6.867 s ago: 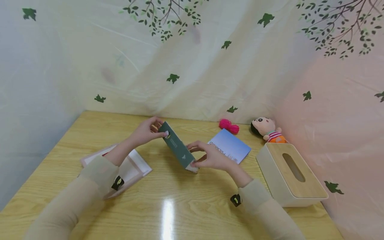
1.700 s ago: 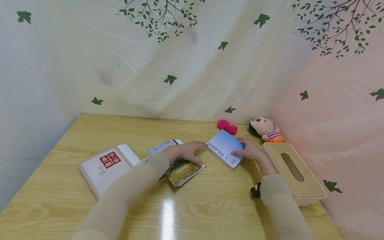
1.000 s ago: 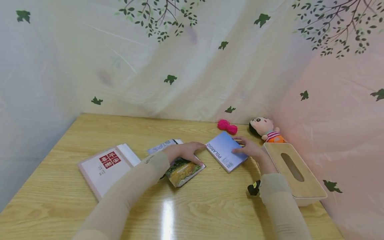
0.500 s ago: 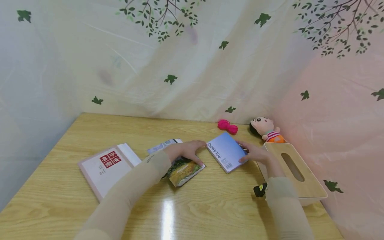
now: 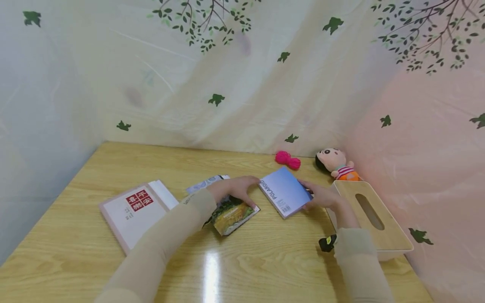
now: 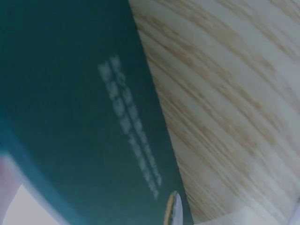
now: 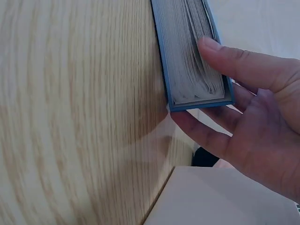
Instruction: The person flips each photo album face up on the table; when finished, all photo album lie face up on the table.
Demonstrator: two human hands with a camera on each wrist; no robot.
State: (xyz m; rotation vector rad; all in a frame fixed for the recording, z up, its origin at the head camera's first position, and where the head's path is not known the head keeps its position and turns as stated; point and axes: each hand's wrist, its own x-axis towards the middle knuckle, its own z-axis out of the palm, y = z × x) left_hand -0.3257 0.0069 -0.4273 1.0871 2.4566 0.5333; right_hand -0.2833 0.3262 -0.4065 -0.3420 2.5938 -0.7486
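In the head view a blue book [image 5: 285,191] marked POLAROID lies on the table. My right hand [image 5: 322,197] holds it at its right edge. The right wrist view shows my thumb [image 7: 234,58] against the page edges of the book [image 7: 192,56], my fingers curled at its end. My left hand [image 5: 236,189] lies spread over a book with a landscape cover [image 5: 233,216], thumb at its right corner and fingertips near the blue book's left corner. A dark green surface with pale lettering [image 6: 79,117] fills much of the left wrist view.
A pale folder-like book with red characters [image 5: 136,214] lies at left; a patterned notebook [image 5: 206,183] is partly under the left forearm. A pink yarn skein [image 5: 287,160], a doll [image 5: 335,164] and a wood-topped tissue box [image 5: 373,214] stand at the back and right.
Earlier both hands held a dark green boxed item upright; now the landscape-covered book lies flat. The blue book has turned slightly and shifted nearer, and my right hand has slid along its right edge.
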